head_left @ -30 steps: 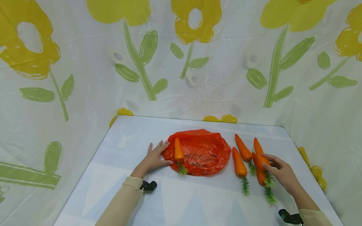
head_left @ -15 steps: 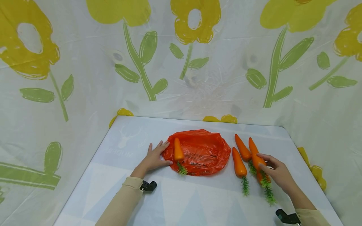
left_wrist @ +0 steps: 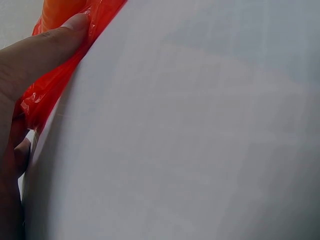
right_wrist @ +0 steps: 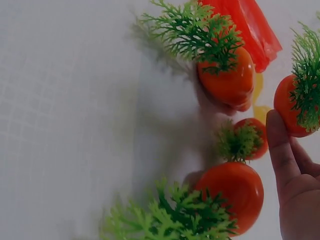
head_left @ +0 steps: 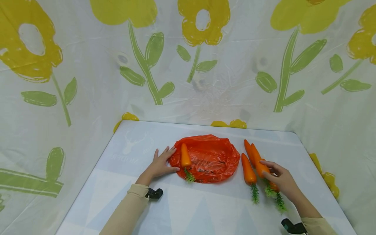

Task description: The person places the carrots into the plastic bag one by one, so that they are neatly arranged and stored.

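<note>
A red plastic bag (head_left: 214, 160) lies spread on the table with one toy carrot (head_left: 185, 156) on its left part. My left hand (head_left: 160, 165) holds the bag's left edge, and in the left wrist view its thumb (left_wrist: 55, 42) presses on the red plastic. My right hand (head_left: 282, 178) grips another orange carrot (head_left: 258, 162) between thumb and fingers, its green leaves hanging toward me. One carrot (head_left: 248, 171) lies just left of the held one, and another (head_left: 247, 148) behind it is partly covered. A further carrot (head_left: 274, 187) is mostly hidden under the hand.
The white table (head_left: 205, 209) has rounded far corners. A curtain printed with yellow flowers (head_left: 202, 58) hangs behind it and at both sides. A black wrist camera (head_left: 154, 193) sits on the left sleeve, another (head_left: 292, 226) on the right.
My right hand has moved left with the gripped carrot, away from the carrot beneath it and over toward the two on the left. The left hand and the bag stay put.
</note>
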`<state>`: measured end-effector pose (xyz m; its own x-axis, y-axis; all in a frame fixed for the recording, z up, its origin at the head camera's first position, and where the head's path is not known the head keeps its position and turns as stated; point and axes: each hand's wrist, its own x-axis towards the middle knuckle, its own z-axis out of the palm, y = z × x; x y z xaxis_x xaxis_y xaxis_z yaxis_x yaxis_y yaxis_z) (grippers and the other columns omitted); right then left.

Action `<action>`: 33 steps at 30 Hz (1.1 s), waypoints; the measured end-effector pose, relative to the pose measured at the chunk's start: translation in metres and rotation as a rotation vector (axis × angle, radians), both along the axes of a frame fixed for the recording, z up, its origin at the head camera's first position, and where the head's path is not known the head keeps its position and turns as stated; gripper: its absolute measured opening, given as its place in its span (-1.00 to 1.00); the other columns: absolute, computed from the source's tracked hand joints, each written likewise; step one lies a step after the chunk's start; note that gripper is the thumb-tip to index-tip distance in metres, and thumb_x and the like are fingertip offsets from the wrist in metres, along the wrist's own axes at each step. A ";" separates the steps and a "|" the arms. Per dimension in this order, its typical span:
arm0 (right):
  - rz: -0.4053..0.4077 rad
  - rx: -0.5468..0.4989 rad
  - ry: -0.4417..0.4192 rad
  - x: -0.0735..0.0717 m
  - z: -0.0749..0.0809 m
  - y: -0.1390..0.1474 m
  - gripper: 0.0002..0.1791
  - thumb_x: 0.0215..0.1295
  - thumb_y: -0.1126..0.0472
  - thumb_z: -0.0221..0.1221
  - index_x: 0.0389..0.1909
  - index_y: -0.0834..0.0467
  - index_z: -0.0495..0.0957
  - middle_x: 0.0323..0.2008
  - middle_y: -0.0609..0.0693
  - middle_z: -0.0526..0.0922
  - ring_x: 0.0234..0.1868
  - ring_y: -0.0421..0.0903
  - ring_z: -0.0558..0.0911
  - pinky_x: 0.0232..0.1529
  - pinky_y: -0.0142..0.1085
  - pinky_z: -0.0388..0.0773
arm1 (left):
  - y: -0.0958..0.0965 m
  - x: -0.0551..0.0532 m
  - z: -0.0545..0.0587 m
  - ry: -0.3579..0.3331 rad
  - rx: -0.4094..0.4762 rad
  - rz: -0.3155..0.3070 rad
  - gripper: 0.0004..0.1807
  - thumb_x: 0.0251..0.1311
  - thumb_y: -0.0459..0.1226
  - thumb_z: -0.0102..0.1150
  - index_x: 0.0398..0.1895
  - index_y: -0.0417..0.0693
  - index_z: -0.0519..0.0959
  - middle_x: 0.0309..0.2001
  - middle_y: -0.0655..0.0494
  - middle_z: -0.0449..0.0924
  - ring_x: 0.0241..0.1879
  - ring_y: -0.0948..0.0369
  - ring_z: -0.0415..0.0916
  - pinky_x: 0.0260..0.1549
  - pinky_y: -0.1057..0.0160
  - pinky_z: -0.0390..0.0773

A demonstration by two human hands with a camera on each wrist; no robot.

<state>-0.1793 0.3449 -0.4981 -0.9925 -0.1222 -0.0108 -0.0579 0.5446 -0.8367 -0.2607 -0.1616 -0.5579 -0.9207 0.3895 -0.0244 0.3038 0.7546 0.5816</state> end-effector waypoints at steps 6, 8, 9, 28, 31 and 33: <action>-0.004 -0.010 -0.035 0.001 0.000 -0.008 -0.43 0.49 0.03 0.20 0.42 0.17 0.42 0.38 0.25 0.39 -0.03 -0.35 0.52 -0.11 -0.43 0.61 | 0.000 -0.001 -0.002 0.005 0.009 -0.003 0.10 0.08 0.21 0.42 0.62 0.03 0.14 0.61 0.13 0.05 0.62 0.02 -0.19 0.45 -0.24 -0.59; -0.004 -0.012 -0.040 0.001 -0.001 -0.010 -0.43 0.49 0.03 0.20 0.42 0.16 0.42 0.36 0.25 0.42 -0.03 -0.34 0.53 -0.11 -0.43 0.61 | 0.000 -0.001 -0.003 0.006 0.007 -0.002 0.10 0.08 0.21 0.42 0.62 0.02 0.15 0.61 0.13 0.05 0.62 0.02 -0.18 0.46 -0.24 -0.58; -0.004 -0.012 -0.040 0.001 -0.001 -0.011 -0.43 0.48 0.03 0.21 0.42 0.17 0.42 0.35 0.24 0.43 -0.03 -0.35 0.53 -0.10 -0.44 0.61 | 0.000 -0.001 -0.003 0.006 0.005 -0.001 0.10 0.08 0.21 0.42 0.62 0.03 0.15 0.61 0.13 0.05 0.62 0.02 -0.18 0.46 -0.23 -0.58; 0.024 0.002 0.056 0.002 -0.005 -0.026 -0.50 0.46 0.09 0.23 0.34 0.18 0.50 0.27 0.22 0.51 0.00 -0.39 0.53 -0.05 -0.48 0.59 | 0.000 -0.001 -0.003 0.009 0.012 -0.002 0.09 0.09 0.22 0.41 0.61 0.02 0.16 0.61 0.14 0.05 0.62 0.02 -0.18 0.46 -0.23 -0.59; 0.026 -0.013 0.049 0.002 -0.005 -0.028 -0.49 0.46 0.08 0.24 0.35 0.16 0.50 0.27 0.19 0.52 0.02 -0.36 0.53 -0.05 -0.47 0.60 | 0.000 -0.001 -0.003 0.009 0.015 -0.002 0.09 0.08 0.22 0.41 0.61 0.02 0.16 0.61 0.14 0.06 0.62 0.02 -0.18 0.46 -0.24 -0.58; 0.028 -0.023 0.044 0.002 -0.004 -0.029 -0.49 0.46 0.08 0.24 0.36 0.15 0.49 0.27 0.18 0.51 0.02 -0.35 0.54 -0.05 -0.47 0.60 | 0.000 -0.001 -0.003 0.009 0.016 -0.001 0.10 0.08 0.22 0.41 0.61 0.02 0.16 0.61 0.14 0.06 0.62 0.02 -0.18 0.46 -0.23 -0.58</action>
<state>-0.1770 0.3155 -0.5021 -0.9881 -0.1494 0.0362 -0.1101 0.5230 -0.8452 -0.2619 -0.1619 -0.5608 -0.9203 0.3912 -0.0103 0.3100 0.7449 0.5908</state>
